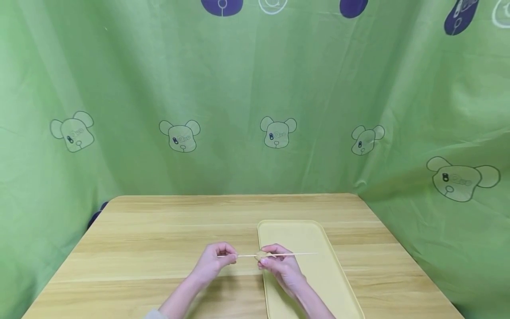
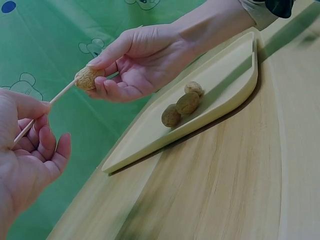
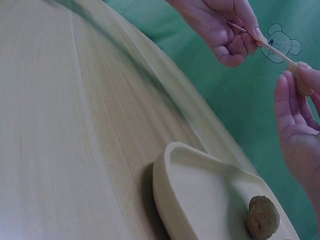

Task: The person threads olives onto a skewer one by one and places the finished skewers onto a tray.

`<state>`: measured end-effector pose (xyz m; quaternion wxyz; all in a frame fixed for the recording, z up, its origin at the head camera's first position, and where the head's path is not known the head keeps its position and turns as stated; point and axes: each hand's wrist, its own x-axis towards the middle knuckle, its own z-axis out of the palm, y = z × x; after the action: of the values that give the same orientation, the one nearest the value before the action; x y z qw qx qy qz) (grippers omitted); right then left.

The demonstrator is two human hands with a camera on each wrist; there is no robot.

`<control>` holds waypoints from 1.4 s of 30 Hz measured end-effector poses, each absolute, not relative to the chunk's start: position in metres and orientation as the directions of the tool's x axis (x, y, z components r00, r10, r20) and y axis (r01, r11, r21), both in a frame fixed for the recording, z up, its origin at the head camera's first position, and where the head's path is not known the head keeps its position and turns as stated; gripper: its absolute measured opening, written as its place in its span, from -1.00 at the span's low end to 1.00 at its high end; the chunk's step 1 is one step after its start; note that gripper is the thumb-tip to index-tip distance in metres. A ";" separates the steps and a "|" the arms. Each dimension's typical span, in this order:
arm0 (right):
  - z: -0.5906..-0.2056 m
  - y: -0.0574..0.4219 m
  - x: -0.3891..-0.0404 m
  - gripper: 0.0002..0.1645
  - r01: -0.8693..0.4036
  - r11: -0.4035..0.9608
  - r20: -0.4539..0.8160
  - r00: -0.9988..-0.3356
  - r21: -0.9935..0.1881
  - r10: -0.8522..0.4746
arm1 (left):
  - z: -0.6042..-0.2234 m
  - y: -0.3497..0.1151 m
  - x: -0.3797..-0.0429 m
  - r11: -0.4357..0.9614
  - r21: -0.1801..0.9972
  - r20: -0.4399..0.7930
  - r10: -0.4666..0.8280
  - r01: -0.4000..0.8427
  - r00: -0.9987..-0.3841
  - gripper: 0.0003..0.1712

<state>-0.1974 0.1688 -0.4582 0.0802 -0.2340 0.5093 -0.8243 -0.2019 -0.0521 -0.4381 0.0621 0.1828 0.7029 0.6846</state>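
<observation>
While your left hand (image 1: 214,262) pinches the stick (image 2: 62,92) and your right hand (image 1: 284,268) pinches the brown ball (image 2: 87,79), at three o'clock from your left, hold both straight and twist gently.

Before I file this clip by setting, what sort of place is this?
Possibly a makeshift curtained booth for tabletop work: a patterned green curtain hangs behind and along both sides of a wooden table, with a pale yellow tray on it.

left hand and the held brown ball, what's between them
A bare stretch of wooden skewer, running from the left hand to the held brown ball, in the left wrist view.
</observation>
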 end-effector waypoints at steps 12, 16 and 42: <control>-0.460 0.164 -0.196 -0.66 -0.100 -0.456 0.289 -0.884 -0.884 -0.368 | -0.440 -0.053 -0.202 0.039 0.984 0.147 0.348 0.171 -0.926 -0.84; -0.460 0.164 -0.196 -0.68 -0.096 -0.456 0.288 -0.882 -0.885 -0.373 | -0.440 -0.053 -0.203 0.053 0.983 0.145 0.355 0.175 -0.924 -0.83; -0.460 0.163 -0.200 -0.69 -0.095 -0.489 0.316 -0.864 -0.867 -0.392 | -0.444 -0.054 -0.206 0.046 0.988 0.123 0.360 0.149 -0.925 -0.75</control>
<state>-0.2005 0.1634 -0.4603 0.0898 -0.2448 0.4972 -0.8275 -0.2060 -0.0545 -0.4445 0.0788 0.1769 0.7188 0.6677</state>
